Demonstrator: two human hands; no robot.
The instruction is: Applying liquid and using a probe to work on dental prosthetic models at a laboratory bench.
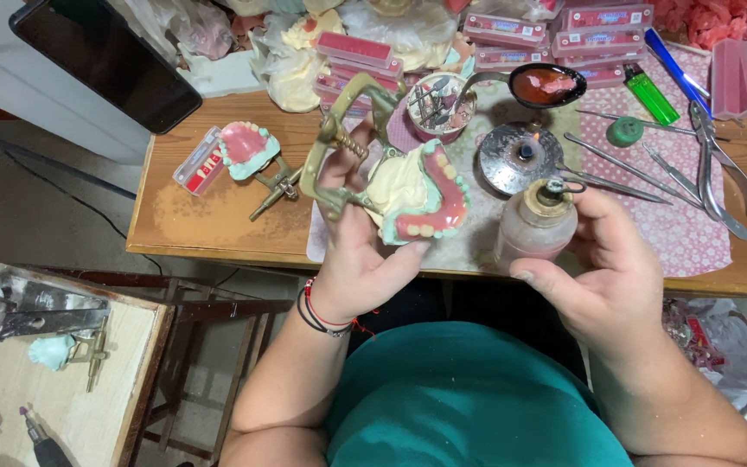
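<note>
Wooden tabletop (pixel 218 220) w/ a pink dotted cloth (pixel 693 233) over its right part, cluttered w/ dental lab gear.

Left hand (pixel 360 251) is wrapped round a brass articulator (pixel 339 147) carrying a denture wax-up (pixel 421 195): pink gum, row of teeth, on a pale plaster cast w/ green edge. Held up off the tabletop, just in front of its near edge, teeth facing the camera. Grip looks firm, thumb on the frame, fingers underneath.

Right hand (pixel 603 268) is closed round a small frosted bottle torch (pixel 533 225), upright, metal nozzle on top, close to the wax-up's right side but not touching it.

Behind the bottle: a round metal spirit burner (pixel 520 156) w/ a small flame, then a spoon (pixel 546 85) holding melted red wax. Further right lie tweezers, pliers (pixel 719 164), a green lighter (pixel 650 95). Trays of pink tooth cards (pixel 598 26) at the back. Second wax-up on an articulator (pixel 252 156) lies on the left part.

To do this well, imo: keep the articulator steady, wrist braced vs. the body or the tabletop edge. Keep the bottle upright and tip only the nozzle toward the gum wax. Brief passes only, since wax softens fast and teeth could drift. Watch sleeve-free forearms near the lit burner.
</note>
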